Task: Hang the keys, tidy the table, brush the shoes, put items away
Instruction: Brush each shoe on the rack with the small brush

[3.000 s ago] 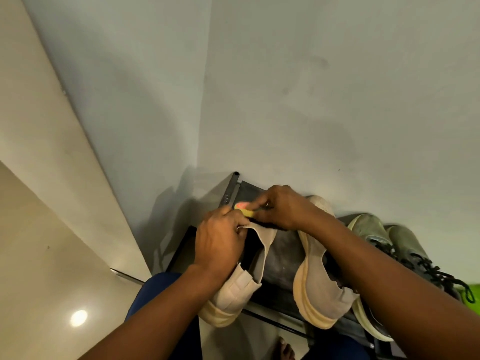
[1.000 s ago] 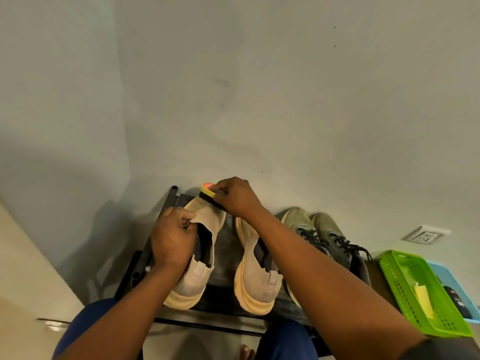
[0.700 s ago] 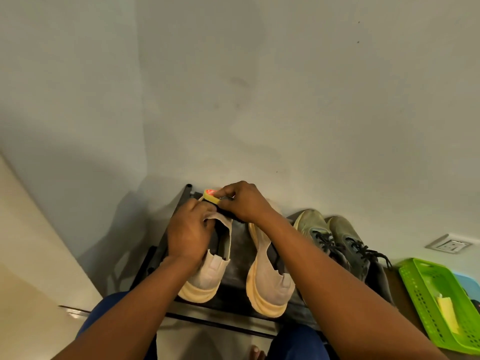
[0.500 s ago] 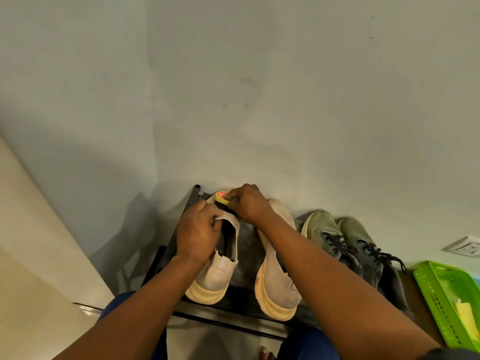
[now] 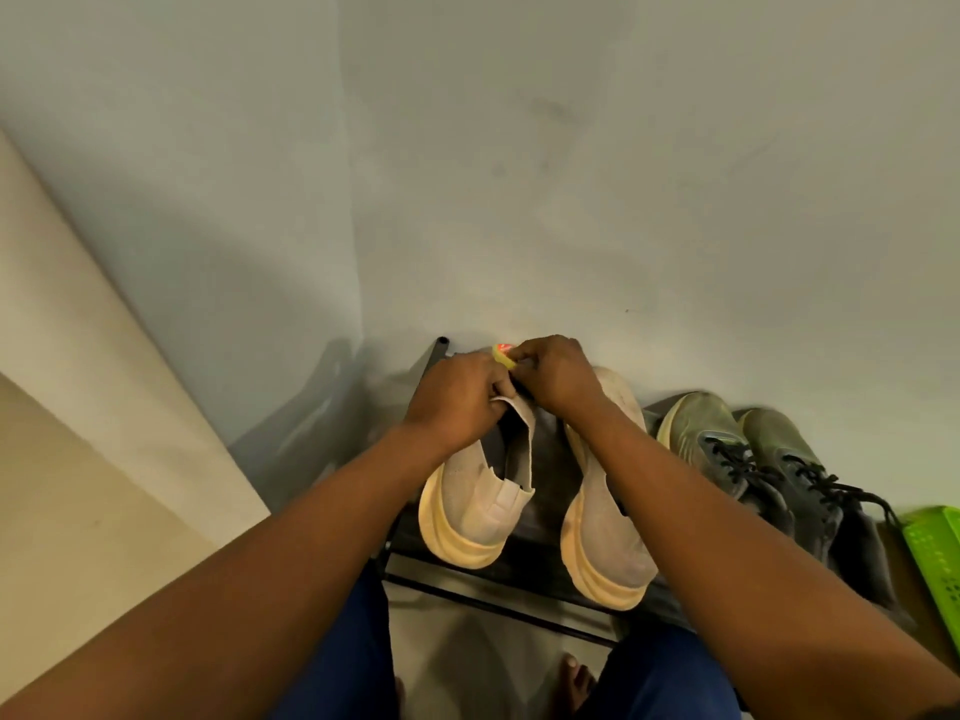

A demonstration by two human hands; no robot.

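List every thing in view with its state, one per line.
Left hand: grips the collar of the left beige shoe.
Right hand: holds the brush.
Brush: on the front of the left beige shoe.
Left beige shoe: on the rack, being brushed.
Right beige shoe: on the rack, untouched.
Green sneakers: laced, side by side.
Green basket: mostly out of frame.

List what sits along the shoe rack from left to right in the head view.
Beige shoe held by the left hand at its collar → second beige shoe → first green lace-up sneaker → second green lace-up sneaker → green basket at the right edge.
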